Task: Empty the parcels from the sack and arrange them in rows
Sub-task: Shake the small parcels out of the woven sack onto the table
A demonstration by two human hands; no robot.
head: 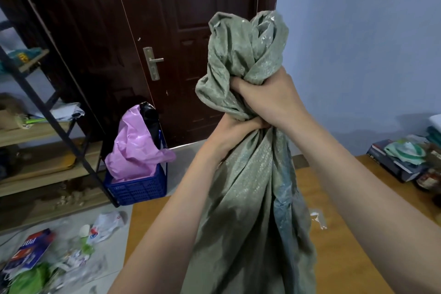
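Showing a grey-green woven sack [248, 198] held upright over a wooden worktop [353, 234], its neck gathered into a tight bunch. Both hands form the grip on that neck: the right hand [269, 100] is clenched round the upper part of the bunch, and the left hand [229, 133] is clenched just below it, the two touching. Above the grip the sack's loose mouth stands up in crumpled, faintly glossy folds; below it the body hangs in long vertical pleats down to the worktop. What the sack contains cannot be seen.

On the floor to the left stands a blue slatted plastic crate [138, 186] holding a pink plastic bag [133, 145] and a black one [150, 114] behind it. Beyond the crate is a dark brown panelled door [119, 31] with a metal lever handle. A metal-framed shelf unit [47, 131] with wooden boards stands at far left. Scattered wrappers and packets [47, 253] lie on the pale floor. Stacked books [393, 162] and oddments sit at the worktop's far right edge
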